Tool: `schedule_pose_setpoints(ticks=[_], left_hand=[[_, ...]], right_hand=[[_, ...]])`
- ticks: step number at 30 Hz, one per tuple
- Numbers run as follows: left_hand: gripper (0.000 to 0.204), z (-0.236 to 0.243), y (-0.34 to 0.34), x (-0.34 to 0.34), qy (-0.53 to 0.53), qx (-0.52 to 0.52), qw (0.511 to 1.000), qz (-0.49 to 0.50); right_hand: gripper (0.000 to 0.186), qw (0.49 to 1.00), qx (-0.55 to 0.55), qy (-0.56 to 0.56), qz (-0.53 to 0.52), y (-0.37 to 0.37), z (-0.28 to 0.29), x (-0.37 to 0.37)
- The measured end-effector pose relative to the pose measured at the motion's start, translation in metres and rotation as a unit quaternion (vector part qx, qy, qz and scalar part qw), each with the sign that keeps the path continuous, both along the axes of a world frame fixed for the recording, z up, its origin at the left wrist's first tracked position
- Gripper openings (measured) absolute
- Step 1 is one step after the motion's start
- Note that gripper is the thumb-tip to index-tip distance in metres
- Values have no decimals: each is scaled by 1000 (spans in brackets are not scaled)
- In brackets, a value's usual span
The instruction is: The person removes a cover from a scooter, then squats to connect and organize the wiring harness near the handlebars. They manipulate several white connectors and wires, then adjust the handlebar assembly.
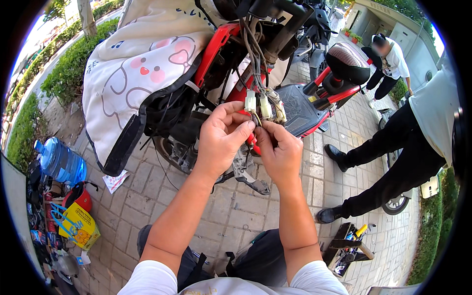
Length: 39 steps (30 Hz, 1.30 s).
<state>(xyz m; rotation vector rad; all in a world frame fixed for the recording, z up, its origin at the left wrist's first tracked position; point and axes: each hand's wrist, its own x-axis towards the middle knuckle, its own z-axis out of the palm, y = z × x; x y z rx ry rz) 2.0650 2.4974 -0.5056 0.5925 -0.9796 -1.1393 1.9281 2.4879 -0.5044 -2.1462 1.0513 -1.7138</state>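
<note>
A red electric scooter (211, 54) stands opened at the front, with bundled wires (255, 59) hanging down to white plastic connectors (250, 101). Just below the connectors, my left hand (226, 132) and my right hand (274, 145) pinch thin wires (257, 119), one yellowish, with thumbs and forefingers close together. The exact point each grips is partly hidden by the fingers. A cream padded cover (132, 78) with a pink-cheeked cartoon drapes over the scooter's left side. The scooter's grey footboard (297, 110) and black seat (346, 64) are behind my right hand.
A water jug (64, 162), red helmet (76, 199) and yellow basket (81, 223) sit at left. An open toolbox (346, 248) lies lower right. A person in dark trousers (383, 177) stands close on the right; another person (386, 69) bends farther back. Hedges line both sides.
</note>
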Motion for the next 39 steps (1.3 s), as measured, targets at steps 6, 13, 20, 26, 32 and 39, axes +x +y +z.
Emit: schedule_pose_setpoints(ticks=[6,13,20,26,32,39], left_hand=[[36,-2,-3,4,7,6,1000,-14],[35,-8,-7,8,11,6,999,-41],[34,-7,-5,8,40,14,997,-60],[33,-10,-5,6,59,19,997,-55],[29,-13,-7,2,49,16,998,-23],[27,-24,-20,-1,-6,9,999,50]], right_hand=[[8,989,130,-65,33,2,6,-3],[9,981,169,-85,49,-2,5,-8],[9,982,163,-80,59,-4,3,-9],[9,983,155,-79,53,-2,5,-8],[9,984,153,-74,58,-2,3,-9],[9,990,126,-42,40,-3,1,-9]])
